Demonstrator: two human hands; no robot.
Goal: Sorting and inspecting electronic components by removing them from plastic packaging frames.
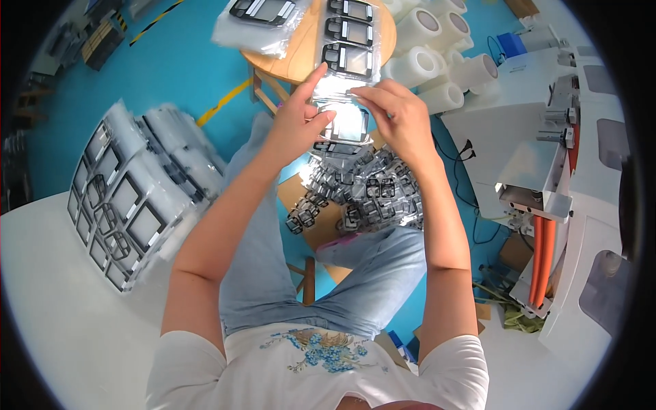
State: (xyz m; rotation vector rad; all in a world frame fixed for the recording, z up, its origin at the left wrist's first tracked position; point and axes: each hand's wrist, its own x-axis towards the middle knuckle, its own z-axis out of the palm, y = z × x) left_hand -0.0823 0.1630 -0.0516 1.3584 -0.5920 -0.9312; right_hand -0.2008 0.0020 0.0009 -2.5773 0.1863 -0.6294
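Observation:
A strip of clear plastic film [345, 78] carries several black-framed rectangular pieces and runs from a round wooden stool down between my hands. At the strip's left edge is my left hand [294, 130], its thumb over the piece nearest me and its index finger stretched along the edge; its other fingers are partly hidden. My right hand [400, 116] pinches the film from the right, just above that same piece. Glare whitens the film between the hands. Below it, a heap of small black-framed pieces in clear film [369, 188] lies over brown cardboard.
The wooden stool [311, 58] also bears a stack of framed film sheets [263, 20]. More stacked sheets [130, 191] stand on the white table [41, 260] at left. White film rolls [417, 65] sit far right, beside a white machine [506, 130] with orange tubes [540, 263] and black cables.

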